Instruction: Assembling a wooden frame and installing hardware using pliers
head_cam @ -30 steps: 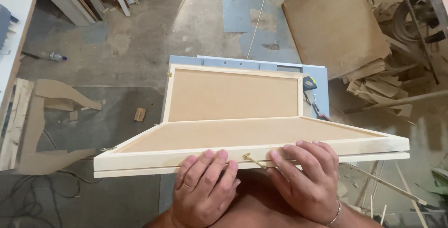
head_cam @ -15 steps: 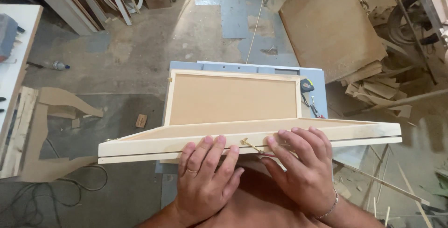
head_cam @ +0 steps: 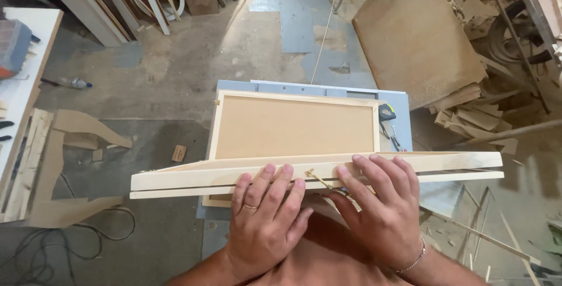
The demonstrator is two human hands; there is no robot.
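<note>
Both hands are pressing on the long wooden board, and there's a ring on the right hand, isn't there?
Not quite. The ring is on the left hand, not the right; the right hand wears a thin bracelet at the wrist instead. The head view shows this. The rest holds: both hands lie flat on the long wooden board.

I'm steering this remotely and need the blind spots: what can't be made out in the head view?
- Near edge of the frame: covered by the left hand and right hand.
- Small brass piece between the hands: too small to identify.
- Blue table: top mostly hidden under the panel.
- Tape measure and the tools beside it: small and unclear.
- Orange tool: cut off by the left edge.
</note>
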